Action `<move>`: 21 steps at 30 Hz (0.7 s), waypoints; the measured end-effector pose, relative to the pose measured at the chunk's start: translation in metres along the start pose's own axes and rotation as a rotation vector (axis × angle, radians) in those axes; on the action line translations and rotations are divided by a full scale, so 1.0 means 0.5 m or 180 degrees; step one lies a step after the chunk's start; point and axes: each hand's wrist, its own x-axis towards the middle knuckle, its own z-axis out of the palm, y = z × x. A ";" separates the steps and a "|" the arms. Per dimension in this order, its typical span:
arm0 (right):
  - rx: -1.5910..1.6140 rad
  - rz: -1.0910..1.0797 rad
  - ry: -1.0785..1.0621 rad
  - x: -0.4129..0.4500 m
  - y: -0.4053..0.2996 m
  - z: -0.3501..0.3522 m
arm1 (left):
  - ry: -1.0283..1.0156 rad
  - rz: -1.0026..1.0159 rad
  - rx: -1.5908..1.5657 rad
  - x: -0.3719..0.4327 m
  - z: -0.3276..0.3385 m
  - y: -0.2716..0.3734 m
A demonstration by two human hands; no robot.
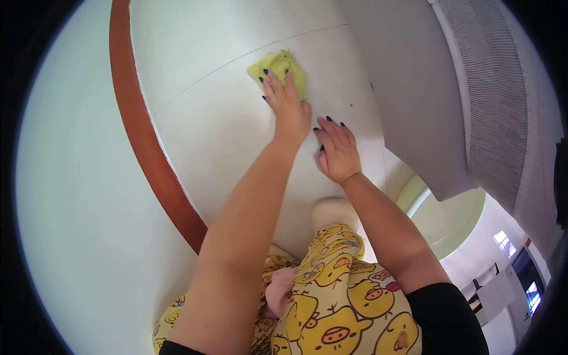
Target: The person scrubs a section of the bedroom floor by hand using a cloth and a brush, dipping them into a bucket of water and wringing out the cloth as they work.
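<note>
My left hand (286, 100) holds a folded yellow-green cloth (299, 77) down on the pale tiled floor (213, 133), palm down, with its fingers over the cloth. The cloth's far edge shows beyond the dark-painted fingernails. Behind and to the right of it, my right hand (339, 148) rests palm down on the floor, fingers a little apart, with nothing in it. A small dark speck (351, 105) lies on the tile beyond the right hand's fingers.
A reddish-brown skirting board (142, 133) runs along the white wall (80, 177) at left. At right stands a grey upholstered piece of furniture (408, 97) with a ribbed cover (497, 97). A pale green round basin (457, 222) is near my right arm. A cream slipper (333, 213) shows below.
</note>
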 end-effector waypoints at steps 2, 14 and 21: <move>-0.0007 0.0011 0.0013 -0.001 0.003 0.001 | 0.0140 0.0180 -0.0265 0.007 -0.021 -0.017; -0.0213 0.0077 -0.0128 -0.007 0.011 -0.002 | 0.0521 -0.1504 -0.0193 -0.296 -0.109 -0.080; -0.0311 -0.0036 -0.0056 -0.006 0.002 0.003 | 0.0180 -0.1279 0.0527 -0.304 -0.063 -0.070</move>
